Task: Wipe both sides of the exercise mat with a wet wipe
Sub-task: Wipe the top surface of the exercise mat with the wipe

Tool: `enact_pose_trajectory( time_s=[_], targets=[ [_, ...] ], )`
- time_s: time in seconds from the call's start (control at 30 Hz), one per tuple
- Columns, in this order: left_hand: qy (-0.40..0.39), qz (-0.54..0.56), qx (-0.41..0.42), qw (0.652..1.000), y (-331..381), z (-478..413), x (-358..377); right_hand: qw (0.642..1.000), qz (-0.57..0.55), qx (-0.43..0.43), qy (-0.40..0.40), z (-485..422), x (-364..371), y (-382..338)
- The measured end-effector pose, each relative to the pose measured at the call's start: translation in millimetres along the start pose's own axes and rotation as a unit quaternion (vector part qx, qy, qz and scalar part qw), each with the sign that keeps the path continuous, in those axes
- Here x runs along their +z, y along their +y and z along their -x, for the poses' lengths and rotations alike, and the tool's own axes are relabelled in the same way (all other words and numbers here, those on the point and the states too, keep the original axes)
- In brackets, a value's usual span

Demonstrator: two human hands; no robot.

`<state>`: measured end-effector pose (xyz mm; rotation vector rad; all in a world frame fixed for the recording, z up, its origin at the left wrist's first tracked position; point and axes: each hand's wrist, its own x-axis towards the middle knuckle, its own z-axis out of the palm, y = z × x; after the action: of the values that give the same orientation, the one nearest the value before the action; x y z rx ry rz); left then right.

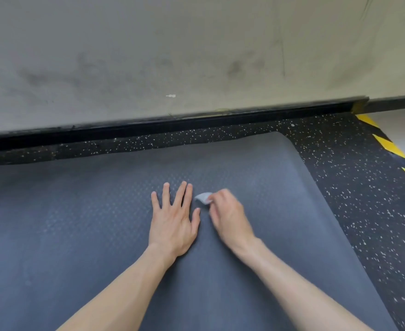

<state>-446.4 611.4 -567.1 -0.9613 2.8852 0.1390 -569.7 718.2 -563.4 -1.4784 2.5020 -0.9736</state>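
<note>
A dark grey exercise mat (77, 235) with a dotted texture lies flat on the floor and fills most of the lower view. My left hand (172, 218) rests palm down on the mat with its fingers spread, holding nothing. Just to its right, my right hand (227, 216) presses a small pale wet wipe (202, 198) against the mat. The wipe sticks out from under the fingertips, and the rest of it is hidden by the hand. The right hand looks slightly blurred.
Black rubber flooring (364, 199) with white speckles borders the mat at the back and right. A stained pale wall (172, 56) with a black skirting stands behind. Yellow-and-black hazard tape (390, 146) runs along the floor's far right edge.
</note>
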Motion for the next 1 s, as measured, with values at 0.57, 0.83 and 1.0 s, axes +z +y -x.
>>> enact_pose_trajectory(
  time_s=[0.57, 0.83, 1.0],
  targets=[
    [0.051, -0.047, 0.078, 0.995, -31, -48, -3, 0.989, 0.051, 0.130, 0.056, -69, -24, 63],
    [0.027, -0.010, 0.071, 0.997, -32, -51, 2, 0.993, 0.039, -0.083, -0.070, -74, 18, 13],
    [0.029, 0.000, 0.070, 0.997, -31, -49, 3, 0.989, 0.090, 0.108, 0.051, -131, -22, 78]
  ],
)
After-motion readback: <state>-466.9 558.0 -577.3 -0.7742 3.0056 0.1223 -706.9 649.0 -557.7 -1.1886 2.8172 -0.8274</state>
